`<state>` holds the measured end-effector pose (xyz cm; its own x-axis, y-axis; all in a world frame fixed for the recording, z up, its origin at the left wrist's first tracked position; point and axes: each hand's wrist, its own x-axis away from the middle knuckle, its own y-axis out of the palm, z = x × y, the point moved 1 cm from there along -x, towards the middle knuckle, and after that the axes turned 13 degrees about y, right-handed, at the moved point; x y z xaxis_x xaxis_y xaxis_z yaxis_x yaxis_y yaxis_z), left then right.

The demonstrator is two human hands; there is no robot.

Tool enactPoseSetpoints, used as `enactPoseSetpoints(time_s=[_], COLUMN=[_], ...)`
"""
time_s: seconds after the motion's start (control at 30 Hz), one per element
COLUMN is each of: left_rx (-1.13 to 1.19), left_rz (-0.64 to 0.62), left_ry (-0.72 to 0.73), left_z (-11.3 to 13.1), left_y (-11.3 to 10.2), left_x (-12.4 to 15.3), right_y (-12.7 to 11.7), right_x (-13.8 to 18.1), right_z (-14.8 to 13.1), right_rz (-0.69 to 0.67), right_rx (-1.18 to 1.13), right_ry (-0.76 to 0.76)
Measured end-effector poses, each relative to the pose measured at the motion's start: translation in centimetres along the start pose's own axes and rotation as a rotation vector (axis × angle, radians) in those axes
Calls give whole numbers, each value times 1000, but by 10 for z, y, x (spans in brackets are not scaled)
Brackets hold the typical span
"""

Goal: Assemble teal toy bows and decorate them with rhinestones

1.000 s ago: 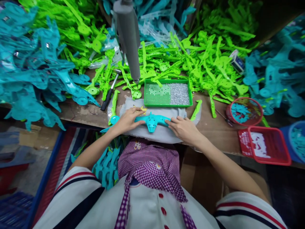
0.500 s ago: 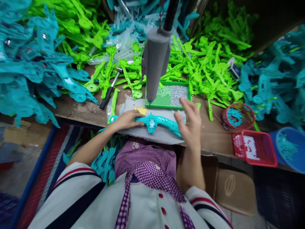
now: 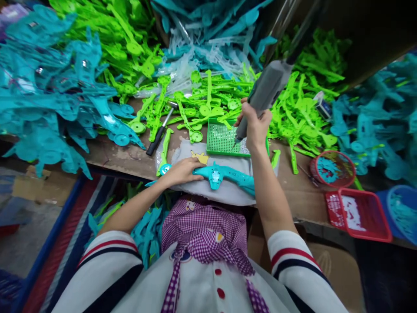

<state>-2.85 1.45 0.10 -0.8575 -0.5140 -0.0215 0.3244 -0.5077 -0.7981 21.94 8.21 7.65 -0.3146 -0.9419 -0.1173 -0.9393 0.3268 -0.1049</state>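
A teal plastic toy part [image 3: 224,174] lies on a grey cloth pad [image 3: 224,191] at the bench's front edge. My left hand [image 3: 182,171] rests on its left end, fingers pressed down on it. My right hand [image 3: 256,124] is wrapped round a hanging grey power screwdriver [image 3: 265,93], whose tip points down into a green tray [image 3: 218,139] holding small silver screws.
Piles of green parts [image 3: 293,108] and teal parts [image 3: 48,100] crowd the bench. A hammer [image 3: 159,130] lies left of the tray. Red baskets [image 3: 356,215] and a blue tub [image 3: 402,211] stand at the right. More teal parts sit below the bench.
My right hand left the teal part, rose and took hold of the hanging screwdriver, swinging it right over the green tray. My left hand stayed on the part.
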Motion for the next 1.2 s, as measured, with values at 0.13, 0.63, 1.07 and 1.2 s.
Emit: enactPoseSetpoints(time_s=[0.13,0.63,1.07,1.2], left_rx=[3,-4,-10,-3], left_rz=[6,-31,-6,-5], left_ry=[-5,-12,-4,-9], left_z=[1,3,2,3], left_y=[0,-1,1,-1], left_x=[1,0,0,0], right_y=[3,5,1,4], right_x=[-17,-45,-40,-41], right_z=[18,55,53,52], right_rz=[57,77,104,85], right_rx=[42,65,39,72], right_ry=[-15,22,26,-9])
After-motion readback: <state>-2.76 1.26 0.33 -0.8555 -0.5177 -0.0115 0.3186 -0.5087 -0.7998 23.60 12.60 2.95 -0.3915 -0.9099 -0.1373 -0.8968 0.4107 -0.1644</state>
